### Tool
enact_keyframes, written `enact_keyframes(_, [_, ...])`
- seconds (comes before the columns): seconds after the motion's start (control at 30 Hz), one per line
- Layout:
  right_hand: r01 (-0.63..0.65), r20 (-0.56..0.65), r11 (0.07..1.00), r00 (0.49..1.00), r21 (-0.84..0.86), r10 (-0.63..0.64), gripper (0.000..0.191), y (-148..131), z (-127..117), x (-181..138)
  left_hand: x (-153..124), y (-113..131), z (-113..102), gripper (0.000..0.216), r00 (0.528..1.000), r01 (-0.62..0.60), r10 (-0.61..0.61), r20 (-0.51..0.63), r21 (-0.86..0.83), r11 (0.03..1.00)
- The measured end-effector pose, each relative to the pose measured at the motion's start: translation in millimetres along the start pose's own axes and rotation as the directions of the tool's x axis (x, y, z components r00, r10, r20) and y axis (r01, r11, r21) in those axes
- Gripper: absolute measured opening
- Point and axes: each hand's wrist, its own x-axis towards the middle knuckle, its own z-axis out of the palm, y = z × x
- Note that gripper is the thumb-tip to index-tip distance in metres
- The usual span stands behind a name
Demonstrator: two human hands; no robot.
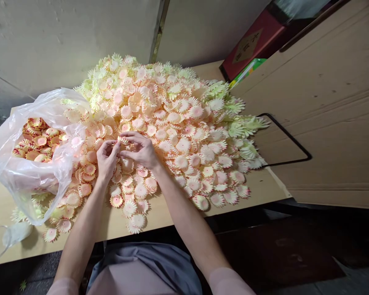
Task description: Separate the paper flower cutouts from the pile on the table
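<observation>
Pale wooden tabletop (266, 185) is supporting a broad heap of scalloped flower discs (183, 145), the reference for all positions. Nearest, a clear cup (20, 232) is resting left of the heap's front. Over the heap's near-left portion, the left hand (106, 160) and right hand (145, 152) are jointly grasping one small red-edged disc (123, 140) by their fingertips. Left of the heap, a translucent plastic bag (46, 177) is containing darker red-edged discs (40, 141). Right of it, cardboard (322, 110) is standing; beyond, a red box (254, 43) is leaning. Behind the heap, a grey wall (80, 35) is rising.
</observation>
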Motion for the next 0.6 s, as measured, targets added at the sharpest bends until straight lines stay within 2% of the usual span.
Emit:
enact_keyframes(0.13, [-0.036, -0.073, 0.998, 0.996, 0.06, 0.041, 0.018, -2.7, -0.6, 0.8, 0.5, -4.6, -0.5, 0.03, 0.999, 0.004, -0.003, 0.039, -0.009, 1.0])
enact_keyframes(0.27, [-0.119, -0.197, 0.993, 0.973, 0.02, 0.121, 0.027, -4.6, -1.9, 0.2, -0.6, -8.5, -0.9, 0.03, 0.995, 0.006, -0.009, 0.099, 0.022, 1.0])
enact_keyframes(0.4, [-0.18, -0.223, 0.984, 0.959, 0.003, 0.176, 0.035, -5.0, -2.1, -1.9, -3.2, -7.9, -0.3, 0.033, 0.982, 0.041, -0.045, 0.186, 0.025, 0.999])
enact_keyframes(0.6, [-0.213, -0.234, 0.974, 0.954, -0.083, 0.188, 0.037, -6.7, 0.6, -3.8, -6.1, -8.2, 0.5, 0.026, 0.988, -0.013, 0.007, 0.157, 0.034, 0.999])
